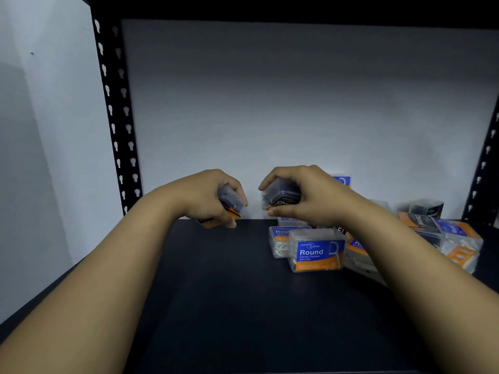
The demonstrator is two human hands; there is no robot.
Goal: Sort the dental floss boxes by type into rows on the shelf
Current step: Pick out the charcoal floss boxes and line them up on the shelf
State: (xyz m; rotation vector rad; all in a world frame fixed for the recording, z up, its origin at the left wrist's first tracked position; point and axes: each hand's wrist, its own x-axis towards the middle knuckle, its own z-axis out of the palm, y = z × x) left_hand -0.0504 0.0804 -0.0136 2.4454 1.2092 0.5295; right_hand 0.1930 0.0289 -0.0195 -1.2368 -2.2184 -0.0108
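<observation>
Head camera view, looking down at two bare forearms reaching into a dark shelf (pixel 216 279) with a pale back wall. Left hand (pixel 213 197) has its fingers curled round a small dark floss box with an orange label (pixel 231 202), holding it just above the shelf near the back wall. Right hand (pixel 299 193) grips a second dark floss box (pixel 282 197) from above, thumb underneath, level with the left hand; the two boxes are near each other but apart. Below and to the right of the right hand lies a loose heap of floss boxes (pixel 432 228), dark ones and blue ones mixed. Nearest in that heap stands a clear box with a blue and orange "Round" label (pixel 316 251), just under the right wrist.
</observation>
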